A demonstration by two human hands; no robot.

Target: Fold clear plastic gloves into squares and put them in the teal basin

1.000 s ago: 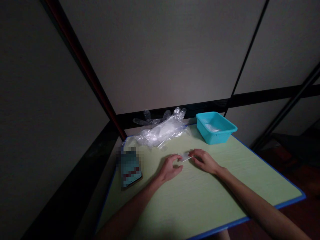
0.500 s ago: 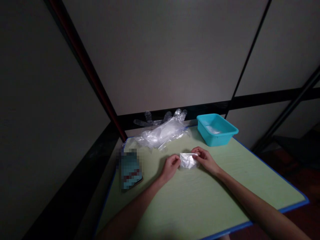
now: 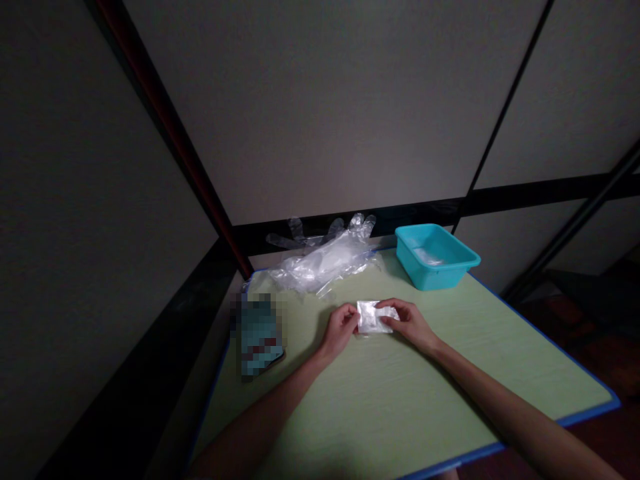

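A small, shiny packet of folded clear plastic (image 3: 369, 317) is held just above or on the green table (image 3: 400, 400), between my two hands. My left hand (image 3: 343, 327) pinches its left edge between thumb and fingers. From the right, my right hand (image 3: 406, 323) grips it, with fingers over its top edge and the thumb on its face. Behind my hands lies a loose pile of clear plastic gloves (image 3: 325, 263), several glove fingers sticking up at the back.
A turquoise basin (image 3: 437, 272) with some clear plastic inside stands at the table's back right. A blurred-out phone-like object (image 3: 260, 340) lies at the left edge. Wall panels rise behind and to the left.
The plastic looks flatter and more squarely folded. My right hand's fingers have moved from its top right corner further over it. The view has shifted slightly.
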